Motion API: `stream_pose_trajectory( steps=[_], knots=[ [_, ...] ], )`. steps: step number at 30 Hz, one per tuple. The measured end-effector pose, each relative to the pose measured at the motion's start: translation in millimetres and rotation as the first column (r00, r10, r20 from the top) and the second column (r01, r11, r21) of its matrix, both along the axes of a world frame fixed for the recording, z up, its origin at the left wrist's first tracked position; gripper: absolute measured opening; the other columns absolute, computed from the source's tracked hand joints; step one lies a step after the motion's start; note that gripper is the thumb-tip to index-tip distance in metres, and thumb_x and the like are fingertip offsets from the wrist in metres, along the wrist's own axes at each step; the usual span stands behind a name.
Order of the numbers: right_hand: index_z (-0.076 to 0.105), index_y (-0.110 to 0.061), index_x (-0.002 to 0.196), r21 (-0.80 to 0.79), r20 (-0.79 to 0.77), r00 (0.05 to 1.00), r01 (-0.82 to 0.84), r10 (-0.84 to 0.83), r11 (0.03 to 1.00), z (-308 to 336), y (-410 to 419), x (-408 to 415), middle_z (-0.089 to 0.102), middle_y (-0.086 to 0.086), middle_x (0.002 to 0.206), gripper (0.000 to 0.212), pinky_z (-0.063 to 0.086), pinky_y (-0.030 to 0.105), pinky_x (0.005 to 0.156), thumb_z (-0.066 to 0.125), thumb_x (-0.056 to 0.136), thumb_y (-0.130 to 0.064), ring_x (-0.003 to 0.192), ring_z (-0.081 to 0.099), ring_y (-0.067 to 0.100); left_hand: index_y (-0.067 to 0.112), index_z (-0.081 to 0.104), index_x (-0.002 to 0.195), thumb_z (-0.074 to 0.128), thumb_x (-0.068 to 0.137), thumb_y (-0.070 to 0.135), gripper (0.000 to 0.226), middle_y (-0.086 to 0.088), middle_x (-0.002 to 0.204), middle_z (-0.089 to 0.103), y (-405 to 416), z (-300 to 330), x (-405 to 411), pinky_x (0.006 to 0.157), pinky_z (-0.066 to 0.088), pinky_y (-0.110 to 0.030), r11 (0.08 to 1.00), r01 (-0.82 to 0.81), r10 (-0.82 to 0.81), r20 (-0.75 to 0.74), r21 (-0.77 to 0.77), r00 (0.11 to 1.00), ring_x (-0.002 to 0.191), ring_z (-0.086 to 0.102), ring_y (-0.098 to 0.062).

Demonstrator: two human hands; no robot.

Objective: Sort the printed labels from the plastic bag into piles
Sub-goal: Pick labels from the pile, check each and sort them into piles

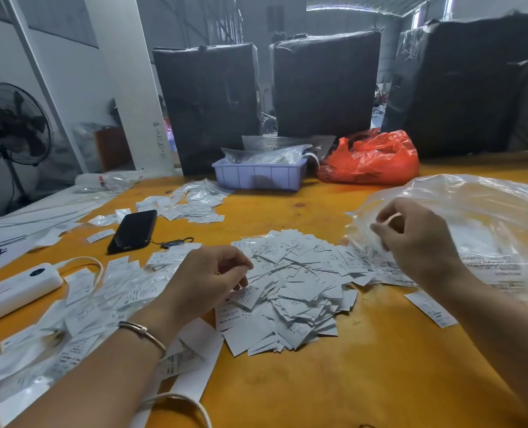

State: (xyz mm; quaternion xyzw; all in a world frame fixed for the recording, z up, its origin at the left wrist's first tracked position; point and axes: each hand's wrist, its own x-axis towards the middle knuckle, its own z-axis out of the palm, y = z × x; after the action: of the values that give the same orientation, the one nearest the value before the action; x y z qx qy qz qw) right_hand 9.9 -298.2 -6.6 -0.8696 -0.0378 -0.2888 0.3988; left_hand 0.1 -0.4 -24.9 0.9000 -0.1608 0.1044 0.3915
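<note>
On the orange table [364, 366], smooth and slightly scuffed, a large clear plastic bag [485, 230] lies crumpled and glossy at the right, its long axis running left to right and its mouth facing the middle. Beside that mouth sits a loose heap of labels [299, 288], small white paper rectangles with fine black print and size letters, lying at all angles with no common direction. Flatter scatters of similar labels spread to the left and farther back. The right hand [417, 242] pinches the thin film at the bag's opening with curled fingers. The left hand [207, 279] pinches one label at the heap's left edge.
</note>
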Motion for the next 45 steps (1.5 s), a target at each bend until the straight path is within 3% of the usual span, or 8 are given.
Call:
stream_pose_trajectory(
  steps=[3,8,11,15,21,30,37,45],
  knots=[
    [0.061,-0.007,0.102,0.420,-0.119,0.915,-0.306,0.386,0.855,1.9,22.6,-13.3,0.068,0.011,0.066,0.018,0.045,0.028,0.051,0.065,0.086,0.000,0.054,0.058,0.018,0.028,0.072,0.091,0.068,0.090,0.019,0.010,0.016,0.080,0.073,-3.3,1.1,0.2,0.066,0.056,-0.021,0.999,0.035,-0.035,0.028,0.009,0.999,0.075,0.068,-0.004],
    [0.061,-0.008,0.106,0.494,-0.133,0.746,-0.520,0.652,0.697,-8.4,54.1,-29.9,0.074,0.011,0.080,0.033,0.051,0.022,0.061,0.071,0.078,0.006,0.070,0.070,0.021,0.039,0.063,0.119,0.068,0.076,0.053,0.046,0.027,0.111,0.067,-13.3,8.4,-5.9,0.079,0.054,-0.016,0.982,0.174,-0.178,-0.044,-0.073,0.983,0.105,0.062,0.006],
    [0.063,-0.003,0.099,0.508,-0.064,0.728,-0.565,0.683,0.650,-14.1,66.1,-33.7,0.074,0.015,0.080,0.030,0.057,0.027,0.071,0.072,0.075,0.011,0.075,0.071,0.027,0.033,0.059,0.127,0.074,0.075,0.044,0.055,0.017,0.111,0.071,-21.2,10.6,-10.8,0.084,0.052,-0.014,0.957,0.254,-0.269,-0.101,-0.143,0.958,0.105,0.065,0.001],
    [0.063,-0.002,0.095,0.504,-0.006,0.735,-0.584,0.679,0.637,-12.5,66.5,-34.3,0.074,0.014,0.083,0.027,0.058,0.029,0.075,0.074,0.073,0.010,0.080,0.073,0.027,0.008,0.074,0.099,0.077,0.080,0.010,0.020,-0.007,0.079,0.076,-24.0,11.4,-12.6,0.069,0.055,-0.019,0.928,0.255,-0.295,-0.119,-0.271,0.948,0.072,0.071,-0.013],
    [0.068,-0.031,0.105,-0.219,-0.253,0.855,-0.506,0.452,0.834,-6.6,31.0,-22.2,0.062,-0.013,0.110,0.032,0.046,0.026,0.093,0.079,0.076,-0.022,0.108,0.052,0.000,0.006,0.071,0.076,0.076,0.082,0.010,0.008,-0.001,0.064,0.069,-14.6,5.5,-6.4,0.062,0.051,-0.018,0.955,0.133,-0.159,-0.078,-0.265,0.984,0.061,0.064,-0.009],
    [0.076,-0.025,0.085,-0.477,-0.123,0.887,-0.447,0.446,0.757,-23.7,48.3,-21.4,0.069,-0.016,0.092,0.008,0.045,0.027,0.081,0.074,0.079,-0.029,0.097,0.053,0.007,0.019,0.076,0.080,0.076,0.082,0.028,0.009,0.004,0.075,0.074,-12.2,2.5,-5.4,0.070,0.054,-0.025,0.983,0.102,-0.106,-0.016,-0.153,0.994,0.072,0.066,-0.009],
    [0.078,-0.023,0.074,-0.064,-0.199,0.874,-0.463,0.443,0.884,-21.8,52.0,-21.4,0.071,-0.013,0.085,0.007,0.039,0.011,0.067,0.073,0.077,-0.019,0.085,0.060,-0.002,0.013,0.071,0.080,0.071,0.082,-0.001,0.014,-0.001,0.078,0.073,-10.7,6.0,-8.1,0.068,0.049,-0.020,0.951,0.115,-0.164,-0.153,-0.286,0.975,0.073,0.066,-0.012],
    [0.071,-0.006,0.086,0.602,-0.207,0.772,-0.384,0.601,0.700,-4.9,44.9,-23.9,0.072,0.010,0.073,0.014,0.045,0.022,0.051,0.060,0.091,-0.012,0.058,0.063,0.015,0.004,0.070,0.084,0.074,0.080,0.019,0.016,-0.013,0.081,0.074,-11.5,6.8,-8.9,0.068,0.053,-0.025,0.888,0.158,-0.258,-0.183,-0.432,0.948,0.070,0.066,-0.019]
  ],
)
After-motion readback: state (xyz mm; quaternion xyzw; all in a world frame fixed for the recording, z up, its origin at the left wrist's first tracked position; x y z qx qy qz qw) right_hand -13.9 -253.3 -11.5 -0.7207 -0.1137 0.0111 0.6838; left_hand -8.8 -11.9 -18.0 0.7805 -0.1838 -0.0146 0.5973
